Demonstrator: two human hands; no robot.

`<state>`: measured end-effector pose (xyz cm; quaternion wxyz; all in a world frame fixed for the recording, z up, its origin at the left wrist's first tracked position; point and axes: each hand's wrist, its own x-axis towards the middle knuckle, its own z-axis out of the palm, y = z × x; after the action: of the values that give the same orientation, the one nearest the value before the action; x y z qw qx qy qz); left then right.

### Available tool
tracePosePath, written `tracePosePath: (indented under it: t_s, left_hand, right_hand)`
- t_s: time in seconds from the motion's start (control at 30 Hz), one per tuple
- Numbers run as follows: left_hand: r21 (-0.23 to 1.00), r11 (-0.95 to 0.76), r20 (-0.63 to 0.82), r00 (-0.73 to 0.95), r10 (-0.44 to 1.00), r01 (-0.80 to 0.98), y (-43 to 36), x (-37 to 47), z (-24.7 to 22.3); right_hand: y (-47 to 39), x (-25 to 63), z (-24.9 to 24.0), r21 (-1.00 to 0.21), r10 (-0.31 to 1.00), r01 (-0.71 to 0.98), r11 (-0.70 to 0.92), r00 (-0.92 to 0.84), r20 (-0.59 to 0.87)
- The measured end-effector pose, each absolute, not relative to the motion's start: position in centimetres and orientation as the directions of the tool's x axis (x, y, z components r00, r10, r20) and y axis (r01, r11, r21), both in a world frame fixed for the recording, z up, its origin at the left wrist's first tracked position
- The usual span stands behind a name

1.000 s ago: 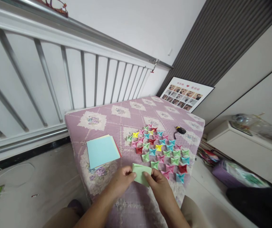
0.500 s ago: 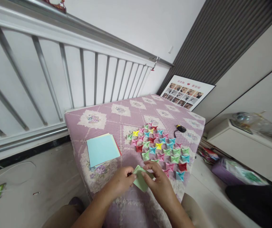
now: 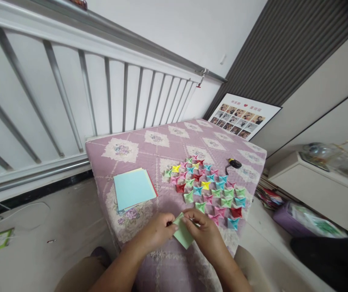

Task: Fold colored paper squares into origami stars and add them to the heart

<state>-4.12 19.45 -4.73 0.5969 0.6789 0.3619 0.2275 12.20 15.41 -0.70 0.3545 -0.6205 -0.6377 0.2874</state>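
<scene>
Between my two hands is a folded piece of light green paper [image 3: 183, 234], held just above the near edge of the cloth-covered table. My left hand [image 3: 158, 230] pinches its left corner between thumb and fingers. On the upper right side, my right hand [image 3: 203, 228] is closed on the paper, thumb in front and fingers behind. Beyond the hands stand several small folded paper shapes [image 3: 205, 185] in green, pink, red, blue and yellow, set out in loose rows. A stack of square paper [image 3: 135, 190], light blue on top, lies to the left.
A pink floral cloth [image 3: 125, 150] covers the table. A small black object with a yellow part [image 3: 235, 163] lies at its right. Behind are a white radiator [image 3: 96, 89] and a photo board [image 3: 243, 115]. A purple bin [image 3: 292, 219] stands on the floor at right.
The light green paper is turned slightly and shows a narrower shape, with my right fingers closer to its top corner. The whole view has shifted a little.
</scene>
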Motion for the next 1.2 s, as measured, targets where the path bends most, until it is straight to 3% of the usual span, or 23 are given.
tracePosePath:
  t_s: [0.33,0.93,1.2]
  left_hand:
    - [0.960,-0.077,-0.117,0.639,0.760,0.267,19.55,-4.39,-4.06]
    - [0.957,-0.114,-0.094,0.656,0.749,0.267,19.54,-4.54,-4.40]
    - [0.947,-0.152,-0.082,0.668,0.740,0.284,19.43,-4.54,-4.66]
  right_hand:
    - [15.51,12.16,-0.85,-0.899,0.988,0.425,-0.110,0.149,-0.051]
    - [15.56,12.38,-1.33,-0.934,0.975,0.321,-0.158,0.199,-0.097]
    - [15.38,12.24,-0.71,-0.912,0.973,0.339,-0.230,0.083,-0.214]
